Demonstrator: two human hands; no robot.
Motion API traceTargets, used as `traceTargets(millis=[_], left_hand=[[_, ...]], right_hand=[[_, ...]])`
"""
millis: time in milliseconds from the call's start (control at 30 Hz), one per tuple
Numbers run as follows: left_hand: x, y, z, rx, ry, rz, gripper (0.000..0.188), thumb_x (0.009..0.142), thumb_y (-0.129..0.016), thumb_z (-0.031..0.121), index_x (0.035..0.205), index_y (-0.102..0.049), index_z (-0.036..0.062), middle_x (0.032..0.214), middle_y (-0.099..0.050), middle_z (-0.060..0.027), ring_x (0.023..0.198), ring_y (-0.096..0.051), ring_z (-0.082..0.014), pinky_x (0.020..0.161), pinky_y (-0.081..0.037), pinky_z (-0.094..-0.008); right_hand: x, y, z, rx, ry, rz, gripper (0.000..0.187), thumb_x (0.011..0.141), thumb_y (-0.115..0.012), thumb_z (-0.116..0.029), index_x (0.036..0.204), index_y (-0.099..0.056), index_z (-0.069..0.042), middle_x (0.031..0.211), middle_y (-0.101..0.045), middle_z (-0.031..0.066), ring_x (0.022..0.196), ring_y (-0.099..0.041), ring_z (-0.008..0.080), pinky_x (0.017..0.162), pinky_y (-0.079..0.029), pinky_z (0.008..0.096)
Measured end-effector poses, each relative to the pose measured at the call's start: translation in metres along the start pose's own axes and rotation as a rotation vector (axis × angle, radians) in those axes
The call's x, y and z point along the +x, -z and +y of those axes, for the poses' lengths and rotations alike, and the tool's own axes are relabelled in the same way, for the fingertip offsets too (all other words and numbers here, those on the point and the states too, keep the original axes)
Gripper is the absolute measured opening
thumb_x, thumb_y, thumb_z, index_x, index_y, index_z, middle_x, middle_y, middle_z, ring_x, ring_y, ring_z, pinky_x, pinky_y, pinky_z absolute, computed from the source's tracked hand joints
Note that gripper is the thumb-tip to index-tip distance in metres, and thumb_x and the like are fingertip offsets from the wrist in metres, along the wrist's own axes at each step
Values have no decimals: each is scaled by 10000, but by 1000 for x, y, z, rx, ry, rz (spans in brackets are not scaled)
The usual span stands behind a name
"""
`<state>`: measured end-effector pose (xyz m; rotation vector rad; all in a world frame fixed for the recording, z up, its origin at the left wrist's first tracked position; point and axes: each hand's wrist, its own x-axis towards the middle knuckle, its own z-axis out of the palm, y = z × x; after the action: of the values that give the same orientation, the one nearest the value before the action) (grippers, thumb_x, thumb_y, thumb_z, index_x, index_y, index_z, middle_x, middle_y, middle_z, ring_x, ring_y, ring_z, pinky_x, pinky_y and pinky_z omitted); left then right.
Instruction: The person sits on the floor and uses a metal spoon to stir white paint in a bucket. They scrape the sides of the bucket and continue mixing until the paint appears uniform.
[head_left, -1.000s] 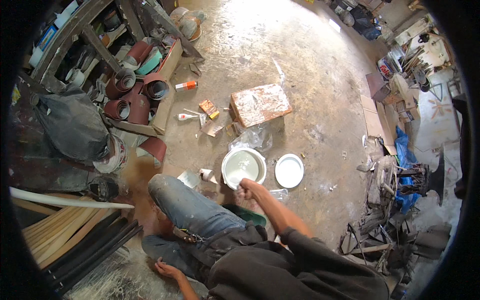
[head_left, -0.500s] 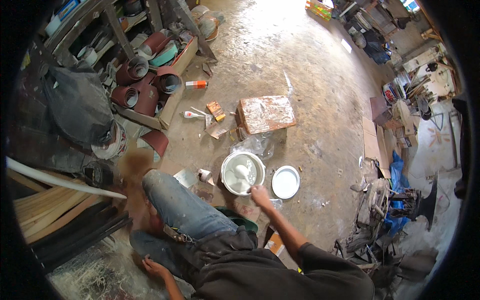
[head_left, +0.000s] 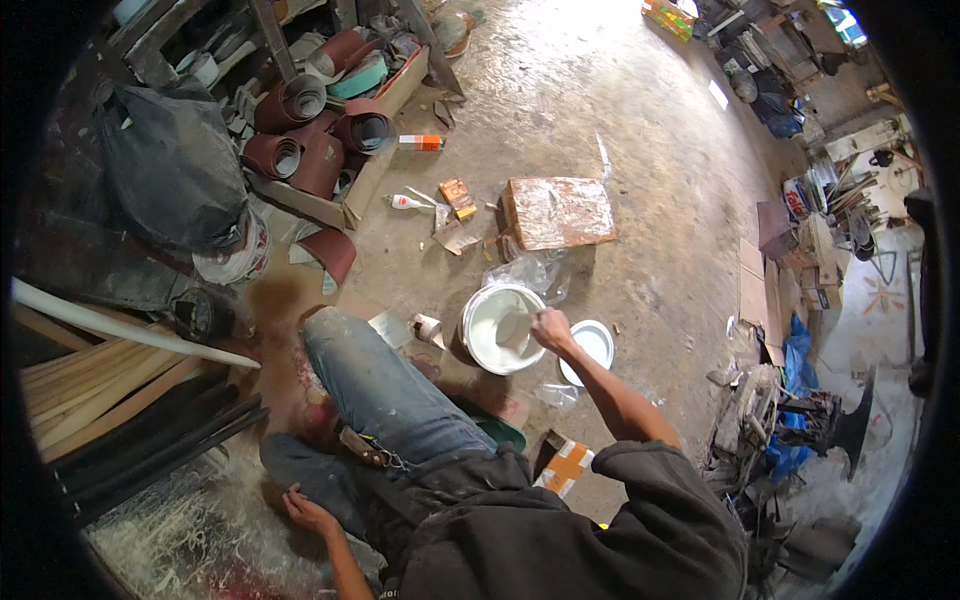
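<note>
A white bucket (head_left: 466, 336) stands on the floor in front of my bent leg, with thick white paste (head_left: 490, 325) inside. My right hand (head_left: 551, 330) is closed at its right rim, seemingly round a handle reaching into the paste; the tool's kind does not show. Partly covered by my right forearm, a round white lid (head_left: 596, 342) lies beside the bucket. My left hand (head_left: 310, 512) rests by my left leg, its fingers loosely apart, with nothing seen in it. Clear plastic film (head_left: 530, 275) lies crumpled just beyond the bucket.
A reddish-brown block (head_left: 560, 212) with white smears sits ahead. Sandpaper rolls (head_left: 290, 105) fill a box at far left, near a small orange box (head_left: 457, 198) and a white bottle (head_left: 408, 202). A white pipe (head_left: 130, 332) and wood strips (head_left: 90, 400) lie left.
My right hand has moved from the bucket's near rim up to its right side, and my forearm now overlaps the lid. The white lump in the bucket looks different. The view has shifted slightly.
</note>
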<state>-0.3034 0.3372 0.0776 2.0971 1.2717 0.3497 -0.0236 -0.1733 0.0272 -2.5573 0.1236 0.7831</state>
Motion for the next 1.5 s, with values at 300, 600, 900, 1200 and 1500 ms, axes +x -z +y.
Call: traceTargets(millis=[300, 600, 900, 1200, 1500], left_hand=[[0, -3, 22, 40, 51, 27, 414, 941, -370, 275, 948, -645, -34, 893, -563, -161, 804, -514, -299, 771, -405, -391], [1, -2, 14, 55, -46, -6, 431, 955, -369, 291, 929, -625, -55, 923, -594, -182, 841, -540, -323, 802, -413, -395], [10, -8, 1, 69, -2, -20, 434, 956, -366, 307, 950, -633, -35, 922, -591, -197, 846, -546, -340, 813, -410, -400], [7, -4, 11, 157, 95, -26, 411, 953, -371, 304, 992, -640, -4, 1082, -604, -196, 1012, -556, -334, 903, -413, -406], [16, -7, 6, 32, 107, -24, 422, 969, -364, 293, 974, -642, -24, 1086, -584, -207, 978, -552, -334, 886, -412, -413]], right_hand=[[17, -23, 8, -41, 49, 104, 337, 802, -564, -326, 726, -689, -23, 765, -647, 267, 726, -651, 429, 674, -527, 489], [0, -22, 5, -189, 108, 11, 220, 790, -519, -165, 729, -662, -9, 752, -635, 266, 717, -643, 423, 678, -508, 511], [-24, -8, 3, -258, 262, 36, 243, 831, -552, -253, 821, -679, -47, 799, -673, 217, 725, -678, 361, 646, -533, 480], [-2, 9, 18, -271, 52, 80, 197, 787, -528, -170, 785, -681, -47, 753, -657, 228, 685, -666, 369, 582, -528, 478], [6, -22, -14, -81, 356, 59, 457, 894, -473, -285, 665, -623, 82, 691, -596, 309, 655, -630, 448, 627, -516, 498]])
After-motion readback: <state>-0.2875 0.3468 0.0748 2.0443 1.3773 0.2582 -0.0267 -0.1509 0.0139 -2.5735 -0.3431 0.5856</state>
